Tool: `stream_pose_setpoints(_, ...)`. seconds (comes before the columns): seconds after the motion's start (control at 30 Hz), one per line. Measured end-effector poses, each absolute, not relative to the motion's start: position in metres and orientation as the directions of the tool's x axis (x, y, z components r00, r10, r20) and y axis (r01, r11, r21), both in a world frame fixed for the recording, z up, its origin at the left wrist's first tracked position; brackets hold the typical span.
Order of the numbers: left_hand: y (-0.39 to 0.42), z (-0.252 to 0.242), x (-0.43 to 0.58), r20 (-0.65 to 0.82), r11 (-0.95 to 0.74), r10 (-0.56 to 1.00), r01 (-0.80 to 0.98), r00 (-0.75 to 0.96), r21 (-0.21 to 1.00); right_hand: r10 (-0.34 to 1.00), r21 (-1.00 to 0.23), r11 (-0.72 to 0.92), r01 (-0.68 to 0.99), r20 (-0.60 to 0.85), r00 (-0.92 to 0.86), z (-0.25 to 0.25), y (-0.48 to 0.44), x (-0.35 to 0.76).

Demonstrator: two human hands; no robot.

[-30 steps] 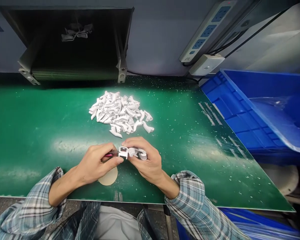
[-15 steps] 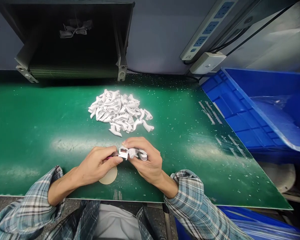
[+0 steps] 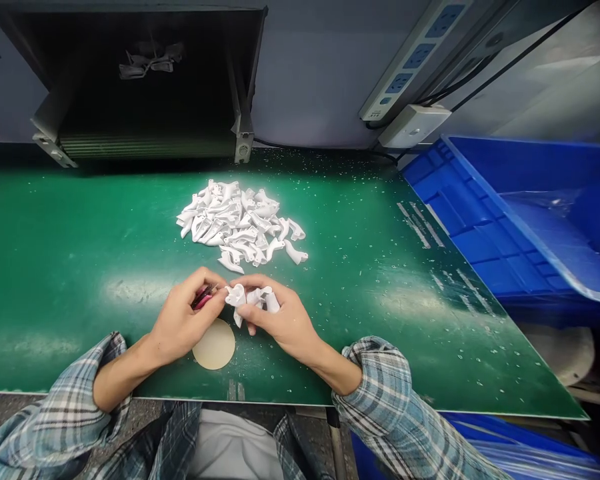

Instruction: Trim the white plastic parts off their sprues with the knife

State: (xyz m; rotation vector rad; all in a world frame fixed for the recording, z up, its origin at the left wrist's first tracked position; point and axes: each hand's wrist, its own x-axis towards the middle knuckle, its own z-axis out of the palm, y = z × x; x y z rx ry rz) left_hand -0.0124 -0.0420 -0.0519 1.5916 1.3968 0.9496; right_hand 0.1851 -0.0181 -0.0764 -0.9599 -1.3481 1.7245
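Observation:
My left hand [image 3: 183, 317] is closed around a small tool with a dark red handle [image 3: 203, 300]; most of it is hidden by the fingers, so its kind cannot be made out. Its thumb and fingertips meet the white plastic parts [image 3: 236, 295] at their left end. Several of these parts are gripped by my right hand [image 3: 280, 313], between thumb and fingers. Beyond both hands lies a heap of similar curved white plastic parts [image 3: 240, 223] on the green tabletop [image 3: 130, 233].
A beige disc [image 3: 214, 345] lies by my left wrist. At the back is a conveyor belt [image 3: 150, 143] with white parts [image 3: 153, 60] deep in its opening. A blue crate [image 3: 460, 220] stands at the right, below a power strip [image 3: 413, 60].
My right hand has turned the white parts over and shifted slightly left. My left hand has tilted up and back, uncovering more of the red handle and disc. The heap is unchanged.

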Motion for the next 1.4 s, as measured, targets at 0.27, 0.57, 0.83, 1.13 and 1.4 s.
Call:
stream_pose_setpoints(0.27, -0.04, -0.054, -0.02, 0.181, -0.267, 0.963, 0.612, 0.2, 0.744, 0.838, -0.932, -0.339, -0.129, -0.237, -0.492, -0.069, -0.014, 0.19)
stream_pose_setpoints(0.57, -0.038, -0.059, -0.029, 0.377, -0.458, 0.833, 0.887, 0.404, 0.062, 0.858, -0.951, -0.308, -0.017, -0.27, -0.438, -0.063, -0.011, 0.192)
stream_pose_setpoints(0.83, -0.038, -0.058, -0.028, 0.358, -0.463, 0.831, 0.886, 0.426, 0.019, 0.868, -0.955, -0.298, -0.006, -0.268, -0.419, -0.063, -0.011, 0.192)
stream_pose_setpoints(1.13, -0.039, -0.054, -0.026, 0.381, -0.51, 0.806, 0.858, 0.452, 0.06, 0.883, -0.957, -0.288, -0.024, -0.256, -0.392, -0.063, -0.013, 0.191)
stream_pose_setpoints(1.4, -0.039, -0.057, -0.028, 0.333, -0.513, 0.858, 0.645, 0.39, 0.566, 0.811, -0.769, -0.51, -0.385, -0.281, -0.513, -0.076, -0.007, 0.19)
